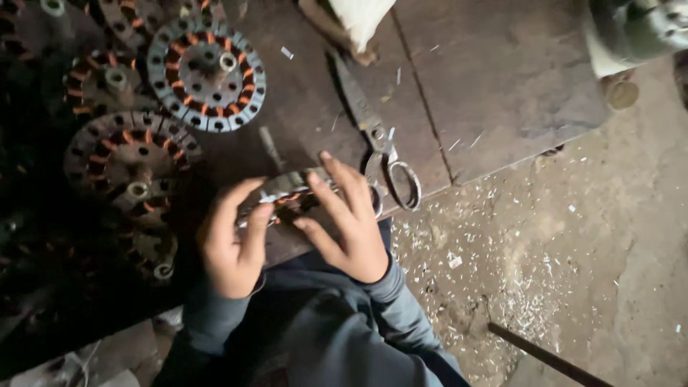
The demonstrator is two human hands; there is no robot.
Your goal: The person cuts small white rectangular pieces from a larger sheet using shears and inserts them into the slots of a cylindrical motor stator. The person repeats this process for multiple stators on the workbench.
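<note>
Two hands meet on one wound stator disc (287,192) at the near edge of the wooden surface (502,79), and you hold it by its rim: your left hand (233,240) curls around the left side with fingers bent over the edge, your right hand (347,222) lies over the right side with fingers spread along the top. It looks like stacked steel with copper windings, so judge it heavy for its size, rigid, and not slippery. The fine copper wire is likely the fragile part; grip the outer metal ring, not the coils. Similar stators (206,75) lie to the left, and scissors (383,154) rest just beside your right fingers.
</note>
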